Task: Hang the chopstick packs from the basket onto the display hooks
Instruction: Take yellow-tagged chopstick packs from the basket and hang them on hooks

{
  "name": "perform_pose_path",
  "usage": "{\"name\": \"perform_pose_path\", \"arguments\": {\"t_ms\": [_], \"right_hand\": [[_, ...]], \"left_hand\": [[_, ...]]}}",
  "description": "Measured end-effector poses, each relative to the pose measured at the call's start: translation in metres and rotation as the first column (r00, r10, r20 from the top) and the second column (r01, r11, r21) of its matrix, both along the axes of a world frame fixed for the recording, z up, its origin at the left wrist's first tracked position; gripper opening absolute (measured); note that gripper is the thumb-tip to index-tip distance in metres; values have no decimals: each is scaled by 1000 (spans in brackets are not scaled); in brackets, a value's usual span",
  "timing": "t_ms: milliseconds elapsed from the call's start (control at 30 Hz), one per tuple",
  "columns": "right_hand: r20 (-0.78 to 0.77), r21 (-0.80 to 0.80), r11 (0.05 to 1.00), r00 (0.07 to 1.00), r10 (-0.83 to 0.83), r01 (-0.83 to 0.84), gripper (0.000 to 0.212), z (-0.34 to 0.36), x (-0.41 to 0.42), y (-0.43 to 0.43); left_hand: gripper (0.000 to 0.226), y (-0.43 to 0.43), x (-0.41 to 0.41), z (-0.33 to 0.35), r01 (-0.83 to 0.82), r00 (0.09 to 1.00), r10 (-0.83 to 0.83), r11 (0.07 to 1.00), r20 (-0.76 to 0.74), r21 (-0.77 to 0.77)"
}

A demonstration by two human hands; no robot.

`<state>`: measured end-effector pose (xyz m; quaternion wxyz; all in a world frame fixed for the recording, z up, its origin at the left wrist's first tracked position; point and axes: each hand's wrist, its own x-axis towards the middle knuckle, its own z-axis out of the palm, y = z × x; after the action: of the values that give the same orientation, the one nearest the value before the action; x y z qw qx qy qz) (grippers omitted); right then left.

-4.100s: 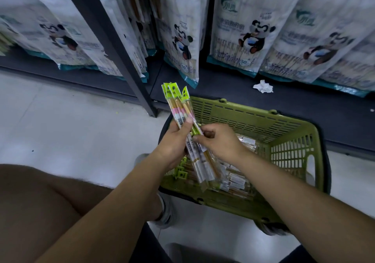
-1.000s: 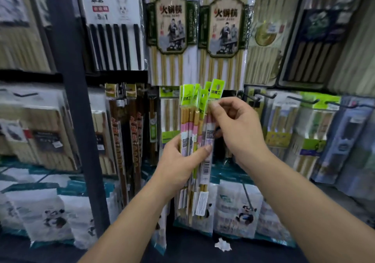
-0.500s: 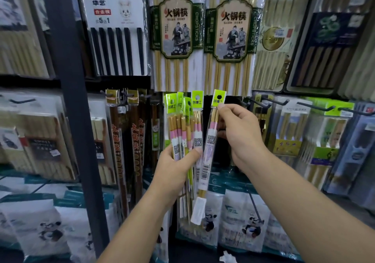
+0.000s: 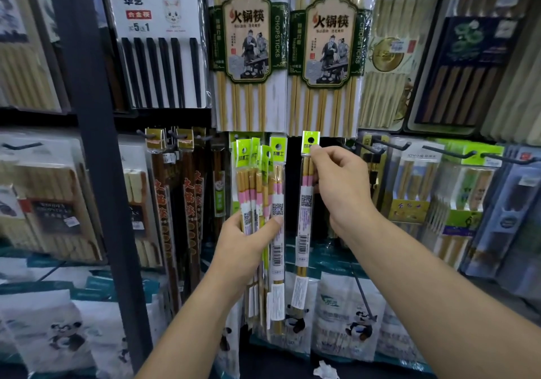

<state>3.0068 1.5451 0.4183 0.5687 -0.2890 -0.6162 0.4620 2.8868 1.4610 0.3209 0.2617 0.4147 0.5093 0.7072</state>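
Note:
My left hand [image 4: 248, 241] grips a bundle of several chopstick packs [image 4: 259, 191] with lime-green header tabs and pink-banded sticks, held upright before the display. My right hand [image 4: 339, 191] pinches a single chopstick pack [image 4: 304, 211] near its top, just below the green tab with the round hang hole [image 4: 311, 140]. That pack hangs straight down in a dark gap of the display, apart from the bundle. Black display hooks [image 4: 366, 146] stick out just right of the tab. The basket is out of view.
A dark steel upright [image 4: 96, 156] stands at the left. Large hot-pot chopstick packs [image 4: 248, 50] hang above. Brown chopstick packs [image 4: 175, 203] hang to the left, boxed sets [image 4: 415, 191] on hooks to the right. Panda-printed bags [image 4: 348, 317] and crumpled paper [image 4: 325, 371] sit below.
My right hand has drawn the single pack away from the bundle, to the right and slightly up toward the hooks. The view has come closer to the display.

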Motion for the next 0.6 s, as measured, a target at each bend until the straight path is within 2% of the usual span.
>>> {"name": "perform_pose_path", "arguments": {"t_ms": [200, 367, 433, 567, 600], "right_hand": [[-2, -8, 1000, 1000, -18, 18, 29, -1, 0, 9], [22, 6, 999, 999, -33, 32, 26, -7, 0, 16], [41, 2, 999, 998, -49, 49, 25, -8, -1, 19], [88, -24, 997, 994, -65, 67, 29, -11, -3, 26], [99, -24, 997, 993, -64, 67, 29, -12, -3, 28]], "left_hand": [[31, 1, -1, -2, 9, 999, -9, 1000, -38, 2], [40, 2, -1, -3, 8, 999, -9, 1000, -32, -12], [55, 3, -1, -5, -6, 1000, 6, 1000, -23, -12], [111, 2, 2, -1, -12, 1000, 12, 999, -7, -50], [118, 1, 2, -1, -10, 1000, 10, 999, -7, -52]]}}
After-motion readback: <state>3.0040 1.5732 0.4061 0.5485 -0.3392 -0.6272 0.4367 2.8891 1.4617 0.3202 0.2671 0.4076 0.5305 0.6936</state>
